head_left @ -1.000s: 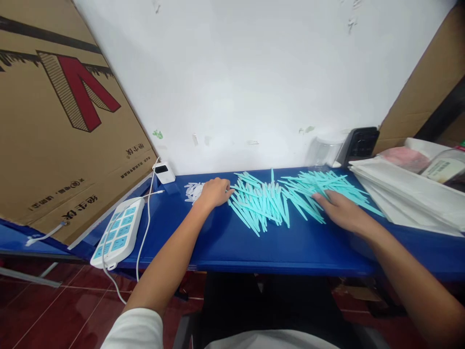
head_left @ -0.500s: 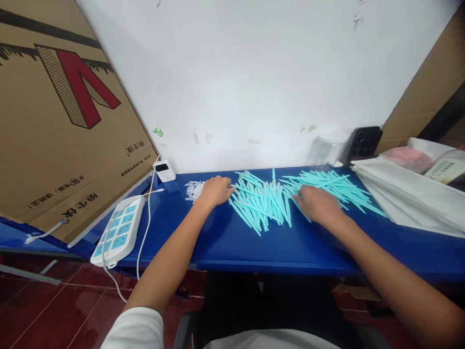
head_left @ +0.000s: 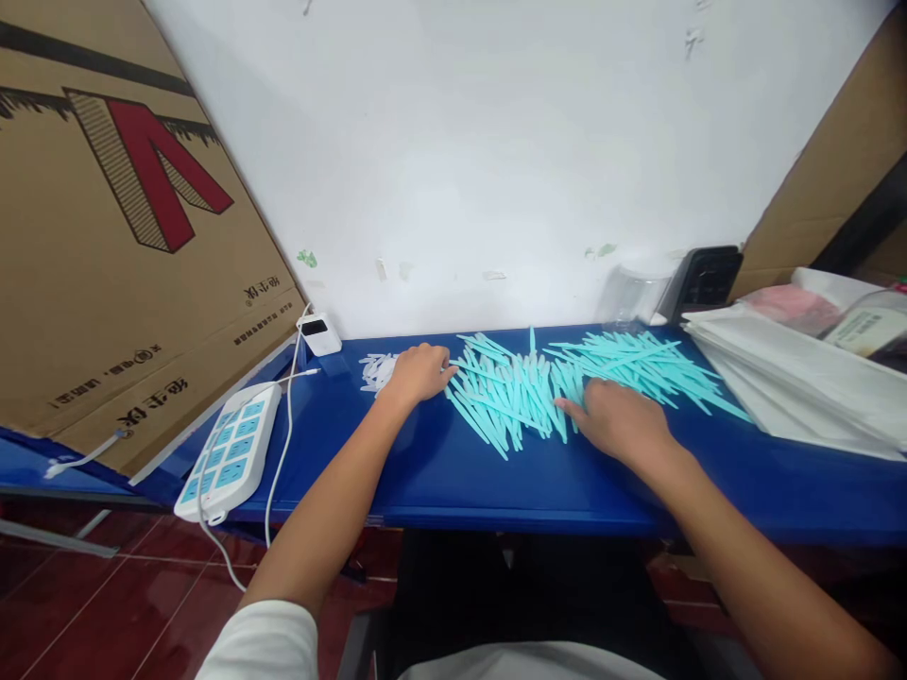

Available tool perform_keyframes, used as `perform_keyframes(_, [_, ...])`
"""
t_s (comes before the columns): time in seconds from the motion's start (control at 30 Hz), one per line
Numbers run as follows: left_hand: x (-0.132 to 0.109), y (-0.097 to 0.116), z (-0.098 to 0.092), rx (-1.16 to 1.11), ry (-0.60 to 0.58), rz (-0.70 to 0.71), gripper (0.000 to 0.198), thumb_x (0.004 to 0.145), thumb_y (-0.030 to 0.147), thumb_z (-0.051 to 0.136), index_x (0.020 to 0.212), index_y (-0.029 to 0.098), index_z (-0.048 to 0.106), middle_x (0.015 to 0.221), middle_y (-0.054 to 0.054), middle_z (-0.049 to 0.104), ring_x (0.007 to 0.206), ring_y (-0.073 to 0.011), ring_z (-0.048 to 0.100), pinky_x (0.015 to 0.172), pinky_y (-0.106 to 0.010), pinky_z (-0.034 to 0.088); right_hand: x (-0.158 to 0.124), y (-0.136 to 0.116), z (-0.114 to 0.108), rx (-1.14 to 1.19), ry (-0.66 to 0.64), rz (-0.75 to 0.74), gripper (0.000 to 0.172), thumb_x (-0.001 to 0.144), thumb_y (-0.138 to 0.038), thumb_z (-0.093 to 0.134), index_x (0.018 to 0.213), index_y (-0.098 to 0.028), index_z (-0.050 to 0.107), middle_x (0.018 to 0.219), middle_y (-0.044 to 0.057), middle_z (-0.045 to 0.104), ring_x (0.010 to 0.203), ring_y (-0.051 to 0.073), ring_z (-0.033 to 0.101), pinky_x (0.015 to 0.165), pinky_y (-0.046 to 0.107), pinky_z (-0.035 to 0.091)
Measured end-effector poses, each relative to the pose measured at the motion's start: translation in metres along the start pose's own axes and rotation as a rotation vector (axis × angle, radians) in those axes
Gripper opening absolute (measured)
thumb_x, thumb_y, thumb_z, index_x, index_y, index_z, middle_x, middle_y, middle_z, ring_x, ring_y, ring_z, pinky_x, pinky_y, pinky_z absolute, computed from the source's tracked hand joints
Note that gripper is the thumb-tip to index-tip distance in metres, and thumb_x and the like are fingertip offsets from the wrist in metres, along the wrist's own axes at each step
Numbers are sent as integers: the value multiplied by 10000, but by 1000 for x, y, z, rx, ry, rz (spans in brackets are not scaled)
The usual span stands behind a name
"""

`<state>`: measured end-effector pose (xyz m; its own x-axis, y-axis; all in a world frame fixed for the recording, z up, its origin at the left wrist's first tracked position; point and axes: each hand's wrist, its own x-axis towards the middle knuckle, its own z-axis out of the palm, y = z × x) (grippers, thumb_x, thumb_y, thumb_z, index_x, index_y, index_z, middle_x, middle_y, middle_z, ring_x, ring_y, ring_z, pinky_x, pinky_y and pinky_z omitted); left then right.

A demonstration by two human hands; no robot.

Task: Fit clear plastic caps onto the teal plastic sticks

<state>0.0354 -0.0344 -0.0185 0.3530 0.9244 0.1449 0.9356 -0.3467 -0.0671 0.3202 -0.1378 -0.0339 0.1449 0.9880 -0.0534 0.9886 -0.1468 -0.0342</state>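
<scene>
A middle heap of thin turquoise sticks (head_left: 506, 401), many with pale translucent tips, lies on the blue table (head_left: 453, 486). My left hand (head_left: 423, 371) rests at this heap's left edge with its fingers curled in, and whatever they hold is hidden. Partly behind that hand is a small pile of whitish translucent pieces (head_left: 377, 371), probably caps. At the heap's right side is my right hand (head_left: 620, 416), its thumb stretched toward the sticks and apart from the fingers. Beyond it spreads a second pile of turquoise sticks (head_left: 648, 366).
A white power strip (head_left: 232, 449) with cables and a small white device (head_left: 320, 333) stand at left beside a large cardboard box (head_left: 134, 283). On the right are white bags (head_left: 794, 368), a clear jar (head_left: 634, 293) and a black holder (head_left: 709, 279). A white wall (head_left: 460, 170) closes the back.
My right hand has shifted slightly down, and its thumb has swung left, away from its fingers, to the middle heap's edge. My left hand stays nearly where it was.
</scene>
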Motion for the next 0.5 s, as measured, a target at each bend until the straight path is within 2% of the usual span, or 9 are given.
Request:
perform_keyframes(0.27, [-1, 0, 1, 2, 6, 3, 351, 966, 515, 522, 1037, 226, 709, 1000, -117, 715, 943, -318, 690, 782, -378, 503, 10, -1, -3, -57, -48, -64, 459, 1030, -466, 448, 1154, -72, 647, 1163, 253, 666, 1018, 354, 695, 748, 404, 520])
perform_keyframes(0.5, [-1, 1, -2, 3, 3, -5, 351, 964, 514, 524, 1040, 226, 710, 1023, -123, 713, 948, -309, 691, 792, -370, 498, 19, 5, -6, -80, -91, -29, 416, 1017, -364, 420, 1175, -60, 657, 1205, 258, 662, 1059, 376, 691, 769, 419, 520])
